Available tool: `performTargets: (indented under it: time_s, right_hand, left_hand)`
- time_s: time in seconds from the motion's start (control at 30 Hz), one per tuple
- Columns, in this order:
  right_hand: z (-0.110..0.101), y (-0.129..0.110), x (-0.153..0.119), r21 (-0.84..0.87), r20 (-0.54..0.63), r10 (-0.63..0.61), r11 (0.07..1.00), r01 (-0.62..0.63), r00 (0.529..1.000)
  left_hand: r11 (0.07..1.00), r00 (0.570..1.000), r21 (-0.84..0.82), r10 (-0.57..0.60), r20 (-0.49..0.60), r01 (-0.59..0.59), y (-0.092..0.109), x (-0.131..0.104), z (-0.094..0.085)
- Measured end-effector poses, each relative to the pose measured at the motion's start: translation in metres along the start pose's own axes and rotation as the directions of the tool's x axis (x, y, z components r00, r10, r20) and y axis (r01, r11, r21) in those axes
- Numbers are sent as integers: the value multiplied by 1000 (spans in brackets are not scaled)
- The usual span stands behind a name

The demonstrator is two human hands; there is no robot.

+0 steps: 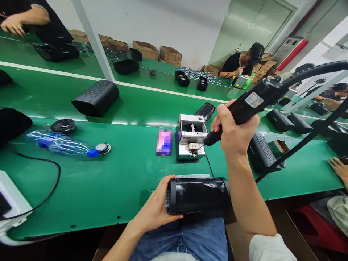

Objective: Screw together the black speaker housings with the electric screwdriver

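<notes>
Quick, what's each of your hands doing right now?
Left hand: closed on one end of the black speaker.
Right hand: gripping the black electric screwdriver, its tip at the screw feeder.

"What's behind everything?"

"A plain white wall (195, 29) across the top, then a pale green door (252, 25) in a light frame at upper right."

"Anything along the wall?"

"Open cardboard boxes (145, 49) at upper centre and left, and a stack of brown cartons (262, 70) at upper right, below a pale wall cabinet (289, 50) beside a red bar (293, 56)."

"And the furniture?"

"A long green worktop (108, 203), slanting across the frame. A whitish metal post (94, 40) rises at upper left."

"The light?"

"Bright, with glossy reflections on the green surface."
</notes>
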State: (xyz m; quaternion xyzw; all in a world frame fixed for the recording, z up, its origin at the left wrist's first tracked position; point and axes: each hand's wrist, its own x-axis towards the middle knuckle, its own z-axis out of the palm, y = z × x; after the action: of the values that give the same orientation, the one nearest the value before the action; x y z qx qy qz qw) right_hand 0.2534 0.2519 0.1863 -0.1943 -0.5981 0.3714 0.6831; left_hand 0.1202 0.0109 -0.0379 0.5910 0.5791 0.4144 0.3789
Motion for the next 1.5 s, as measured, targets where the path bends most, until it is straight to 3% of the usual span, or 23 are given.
performTargets:
  time_s: [0.27, 0.6, 0.97, 1.1, 1.33, 1.5]
  right_hand:
    - [-10, 8, -4, -9, 146, 93, 996, -92, 985]
    - [-42, -66, -7, -14, 74, 165, 986, -164, 983]
    - [-74, -97, -9, -123, 27, 151, 981, -147, 988]
    - [-80, -96, -10, -93, 20, 180, 980, -178, 983]
    - [-77, -81, -13, -53, 110, 199, 979, -195, 974]
    - [-82, -69, -25, -53, 152, 238, 971, -233, 959]
  left_hand:
    - [1000, 1000, 1, 19, 7, -19, 1, 1, -2]
    - [1000, 1000, 17, 1, 3, -1, 7, 1, -5]
    - [998, 1000, 65, 21, 14, -22, 2, 0, -6]
    - [997, 1000, 77, 18, 17, -19, -1, -1, -4]
    - [999, 1000, 50, 9, 2, -10, -6, -3, -2]
    - [1000, 1000, 2, -8, 22, 8, 2, -2, -4]
